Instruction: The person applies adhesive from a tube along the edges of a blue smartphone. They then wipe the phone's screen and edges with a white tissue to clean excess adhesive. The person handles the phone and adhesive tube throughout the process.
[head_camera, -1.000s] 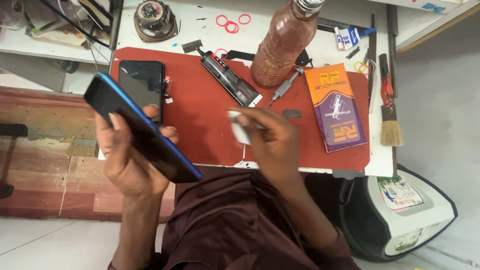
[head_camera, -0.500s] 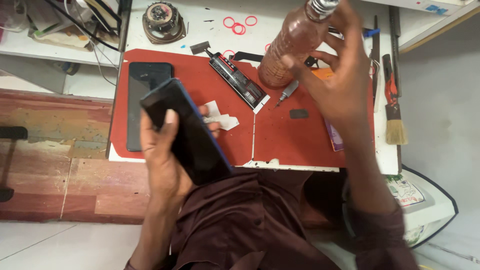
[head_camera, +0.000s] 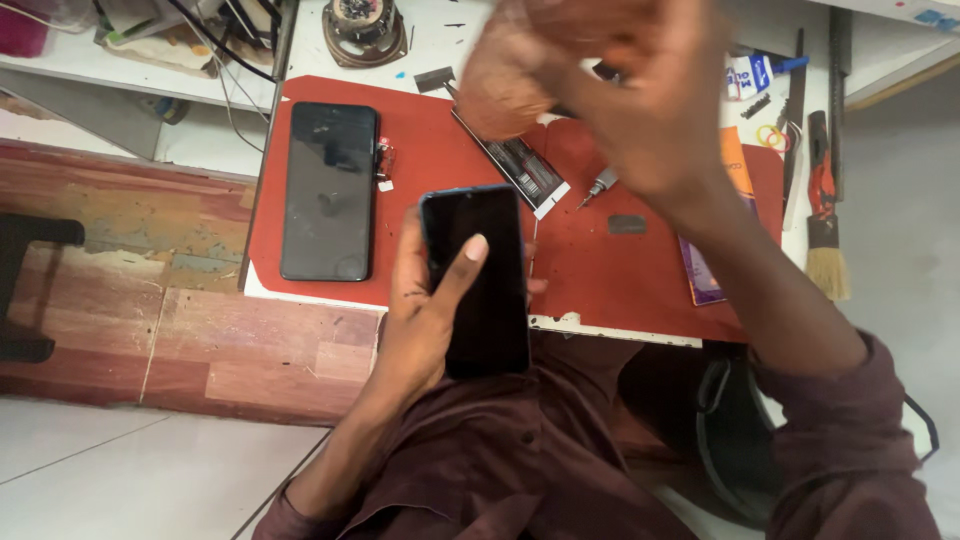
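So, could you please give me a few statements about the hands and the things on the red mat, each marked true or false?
1. The left hand holds a dark phone with its thumb across the screen. True.
2. The right hand rests flat on the red mat. False: it is raised above the mat, gripping a brownish bottle that is blurred.
3. A second phone lies flat on the left part of the mat. True.
4. The brush lies between the two phones. False: it lies at the far right, off the mat.
5. The second phone's screen is lit. False: it is dark.
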